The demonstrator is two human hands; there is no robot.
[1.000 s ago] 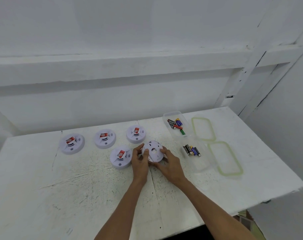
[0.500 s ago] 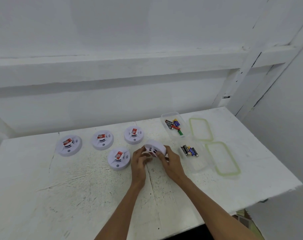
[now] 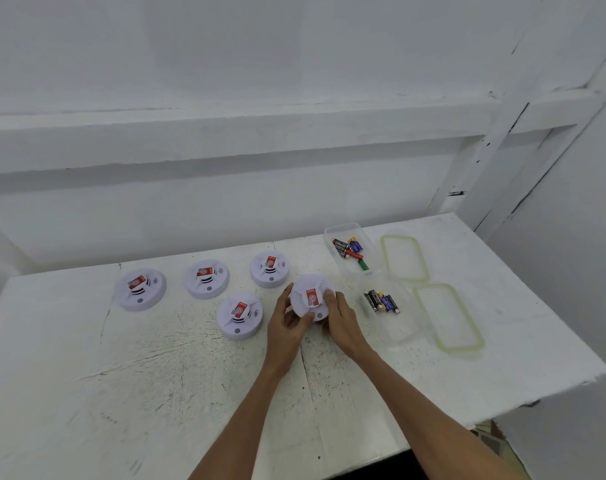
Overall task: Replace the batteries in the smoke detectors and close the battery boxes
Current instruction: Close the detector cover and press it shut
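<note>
1. The round white plastic smoke detector with a red label on its raised middle [image 3: 312, 299] is held between my two hands, its label face turned up toward me. I cannot tell whether its underside touches the table.
2. My left hand [image 3: 287, 325] grips its left rim, with the fingers curled behind it and the thumb laid across the lower front.
3. My right hand [image 3: 343, 323] grips the right rim, fingers curled round the edge.
4. Just left of my left hand lies a second white detector [image 3: 239, 315], label up.
5. Beyond my left hand lies a third white detector [image 3: 269, 269]. Farther left lie a fourth white detector [image 3: 207, 278] and a fifth white detector [image 3: 141, 288], all label up and apart from one another.
6. Near my right hand, to its right, stands an open clear plastic box [image 3: 398, 336] holding a few dark batteries [image 3: 381, 301].
7. Beyond that box stands a farther clear plastic box [image 3: 341, 226] holding mixed batteries [image 3: 350, 250], among them a red one and a green one.
8. Right of the boxes, well apart from my hands, lie a near green-rimmed clear lid [image 3: 448, 317] and a far green-rimmed clear lid [image 3: 404, 258], both flat.
9. Everything rests on the scuffed white table [image 3: 156, 375].
</note>
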